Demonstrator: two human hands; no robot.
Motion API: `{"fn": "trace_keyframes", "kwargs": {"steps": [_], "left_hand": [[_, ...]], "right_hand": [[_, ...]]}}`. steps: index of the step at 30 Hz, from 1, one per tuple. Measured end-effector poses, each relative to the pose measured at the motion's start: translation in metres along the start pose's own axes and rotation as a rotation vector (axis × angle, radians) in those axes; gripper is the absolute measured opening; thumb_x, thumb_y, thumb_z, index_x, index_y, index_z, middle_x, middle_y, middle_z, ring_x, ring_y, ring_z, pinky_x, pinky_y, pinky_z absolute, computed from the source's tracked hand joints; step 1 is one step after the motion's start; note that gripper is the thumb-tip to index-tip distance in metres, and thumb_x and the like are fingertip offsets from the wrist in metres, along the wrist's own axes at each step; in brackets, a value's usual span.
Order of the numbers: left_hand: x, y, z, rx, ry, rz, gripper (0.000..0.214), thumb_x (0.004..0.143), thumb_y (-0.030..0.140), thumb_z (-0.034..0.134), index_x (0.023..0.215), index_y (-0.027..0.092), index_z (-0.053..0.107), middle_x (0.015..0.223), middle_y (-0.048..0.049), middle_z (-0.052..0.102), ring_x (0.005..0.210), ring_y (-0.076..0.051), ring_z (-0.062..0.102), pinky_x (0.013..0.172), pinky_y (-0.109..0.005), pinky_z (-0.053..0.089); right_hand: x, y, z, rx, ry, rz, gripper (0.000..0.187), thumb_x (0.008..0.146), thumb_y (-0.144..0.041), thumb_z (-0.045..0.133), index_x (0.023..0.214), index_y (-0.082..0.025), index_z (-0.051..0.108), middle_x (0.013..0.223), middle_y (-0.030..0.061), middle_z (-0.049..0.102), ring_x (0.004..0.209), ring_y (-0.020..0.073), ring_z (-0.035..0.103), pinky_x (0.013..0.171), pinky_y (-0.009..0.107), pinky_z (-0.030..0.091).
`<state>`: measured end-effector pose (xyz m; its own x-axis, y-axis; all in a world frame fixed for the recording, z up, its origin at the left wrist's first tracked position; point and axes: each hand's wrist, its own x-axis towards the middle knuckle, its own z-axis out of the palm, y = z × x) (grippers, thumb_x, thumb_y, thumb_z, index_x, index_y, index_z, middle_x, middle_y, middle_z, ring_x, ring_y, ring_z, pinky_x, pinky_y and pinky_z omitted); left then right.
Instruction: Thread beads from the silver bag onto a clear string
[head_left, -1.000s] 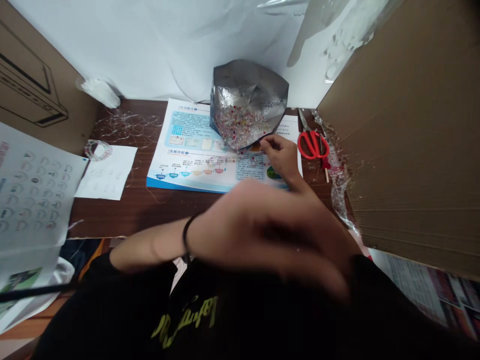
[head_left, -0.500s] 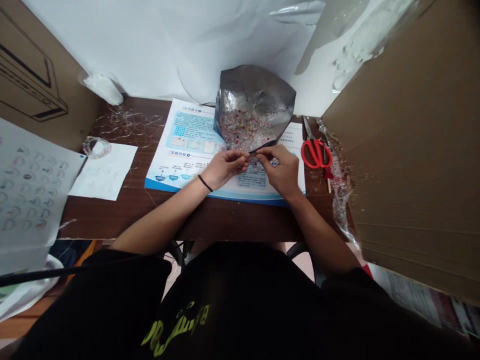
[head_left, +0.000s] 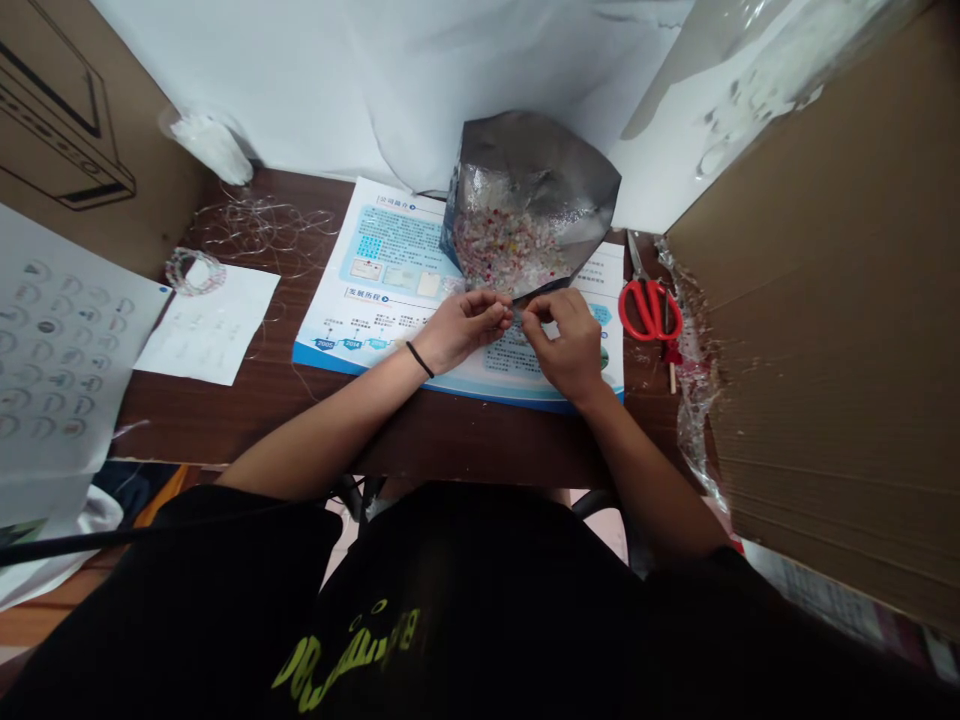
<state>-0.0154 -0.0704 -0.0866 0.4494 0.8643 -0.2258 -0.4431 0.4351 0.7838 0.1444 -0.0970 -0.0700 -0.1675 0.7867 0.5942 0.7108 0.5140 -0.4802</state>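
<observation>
My left hand (head_left: 471, 328), with a black band on its wrist, is closed in a pinch at the near edge of a dark foil bag (head_left: 555, 150). Close beside it on the right, my right hand (head_left: 564, 340) is pinched too, thumb against forefinger. What the fingertips hold is too small to make out. Inside the wide-mouthed bag lies a heap of small beads (head_left: 510, 245), mostly clear and pink with some red and yellow. Under both hands and the bag is a printed blue-and-white sheet (head_left: 322, 330).
Red-handled scissors (head_left: 651, 308) lie right of the sheet, near crumpled clear plastic (head_left: 694, 410). On the left are tangled clear thread (head_left: 259, 230) and beaded bracelets (head_left: 195, 272) on white paper (head_left: 217, 340). Cardboard walls (head_left: 832, 330) flank the table.
The view has shifted slightly, so the bag and scissors appear farther right. Both hands stay pinched before the bag, their fingertips a little apart.
</observation>
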Motion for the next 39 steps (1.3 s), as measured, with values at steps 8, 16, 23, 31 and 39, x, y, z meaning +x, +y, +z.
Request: {"fn": "trace_keyframes", "kwargs": {"steps": [8,16,23,31,39], "left_hand": [[-0.0023,0.0031,0.0045,0.063,0.015,-0.021,0.022,0.072,0.028,0.070,0.081,0.012,0.057,0.070,0.0016,0.059,0.065,-0.005,0.057,0.066,-0.020,0.045],[-0.0021,0.0028,0.0046,0.094,0.021,-0.023,0.024,0.070,0.029,0.071,0.078,0.012,0.057,0.070,0.0016,0.058,0.067,-0.005,0.056,0.068,-0.021,0.045],[-0.0016,0.0018,0.0041,0.095,0.019,0.002,0.021,0.072,0.028,0.069,0.078,0.013,0.057,0.071,0.0008,0.059,0.066,-0.005,0.056,0.067,-0.020,0.045],[-0.0017,0.0024,0.0052,0.076,0.034,-0.006,0.022,0.069,0.027,0.072,0.076,0.013,0.057,0.068,0.0013,0.058,0.064,-0.005,0.055,0.066,-0.021,0.044],[-0.0012,0.0006,0.0038,0.076,0.009,0.015,0.026,0.065,0.029,0.075,0.075,0.012,0.057,0.069,0.0026,0.056,0.066,-0.005,0.055,0.066,-0.020,0.044]], "right_hand": [[0.0009,-0.0038,-0.0004,0.066,0.007,0.002,0.010,0.081,-0.019,0.050,0.071,-0.021,0.050,0.069,0.0001,0.054,0.069,0.0140,0.049,0.066,0.029,0.041],[0.0014,-0.0061,-0.0015,0.065,0.008,-0.012,0.011,0.080,-0.020,0.050,0.070,-0.021,0.050,0.068,-0.0004,0.055,0.068,0.0135,0.049,0.067,0.030,0.041],[0.0003,-0.0032,-0.0010,-0.002,-0.030,0.012,0.011,0.082,-0.022,0.049,0.070,-0.022,0.050,0.070,0.0001,0.056,0.069,0.0141,0.050,0.069,0.031,0.042],[0.0013,-0.0048,-0.0027,0.007,-0.058,0.025,0.011,0.082,-0.022,0.050,0.071,-0.022,0.050,0.070,-0.0001,0.057,0.069,0.0139,0.051,0.069,0.031,0.041],[0.0008,-0.0042,-0.0014,0.040,-0.032,0.014,0.012,0.083,-0.024,0.049,0.071,-0.021,0.051,0.069,0.0002,0.056,0.070,0.0139,0.050,0.069,0.031,0.041]]}}
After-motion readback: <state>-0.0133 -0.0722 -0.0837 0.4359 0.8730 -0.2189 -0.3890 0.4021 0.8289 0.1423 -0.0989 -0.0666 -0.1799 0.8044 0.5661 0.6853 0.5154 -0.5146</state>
